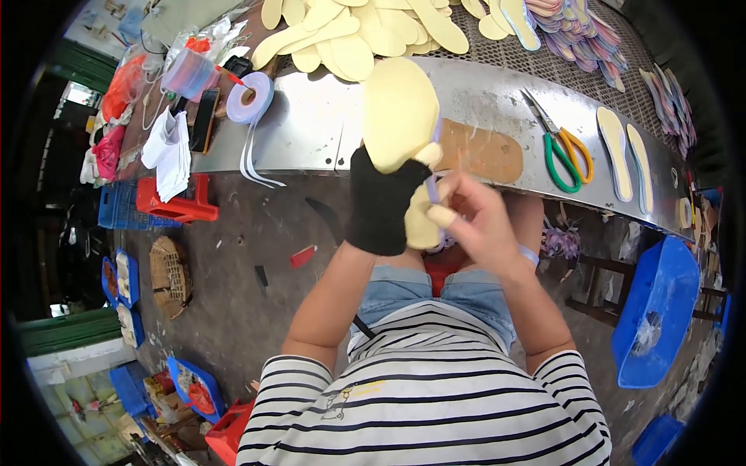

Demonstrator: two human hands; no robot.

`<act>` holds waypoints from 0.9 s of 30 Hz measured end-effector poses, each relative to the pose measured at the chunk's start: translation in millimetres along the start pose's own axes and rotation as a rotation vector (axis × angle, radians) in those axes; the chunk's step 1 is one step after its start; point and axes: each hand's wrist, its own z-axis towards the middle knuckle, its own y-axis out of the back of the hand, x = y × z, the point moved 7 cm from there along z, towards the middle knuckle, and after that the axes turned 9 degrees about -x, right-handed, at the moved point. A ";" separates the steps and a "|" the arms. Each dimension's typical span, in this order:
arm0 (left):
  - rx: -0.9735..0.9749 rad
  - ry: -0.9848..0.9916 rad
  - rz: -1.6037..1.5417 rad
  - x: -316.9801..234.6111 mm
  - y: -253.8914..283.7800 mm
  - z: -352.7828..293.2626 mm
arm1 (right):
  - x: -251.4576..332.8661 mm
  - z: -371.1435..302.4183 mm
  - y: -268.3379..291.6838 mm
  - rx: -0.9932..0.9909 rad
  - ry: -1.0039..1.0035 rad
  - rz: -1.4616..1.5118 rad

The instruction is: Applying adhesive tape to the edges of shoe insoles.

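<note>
My left hand (386, 203), in a black fingerless glove, grips a pale yellow insole (399, 109) upright at the table's front edge. The insole's wide end points away from me, and its narrow end shows below the glove. Along its right edge runs a thin lavender tape (433, 189). Close beside that edge, my right hand (483, 225) has thumb and fingers brought together at the tape, partly blurred. A pale cover wraps the right thumb tip. Behind the hands, a brown sole-shaped board (482, 151) lies on the metal tabletop (311, 116).
Scissors (561, 151) with green and orange handles lie right of the board, near two edged insoles (616, 154). Loose yellow insoles (334, 35) pile up at the back. Leftward are a tape roll (238, 107) and a phone (204, 120). A blue tub (653, 318) stands at right.
</note>
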 end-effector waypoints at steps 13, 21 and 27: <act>0.202 -0.011 -0.068 3.9 -16.0 -24.7 | 10.6 30.2 10.2 -0.014 -0.094 0.165; 0.259 -0.048 0.101 9.3 1.8 -7.8 | 34.5 41.5 37.6 -0.105 -0.066 0.133; 0.046 0.083 -0.084 14.7 21.5 12.1 | 157.7 -47.8 -61.8 0.958 0.004 0.819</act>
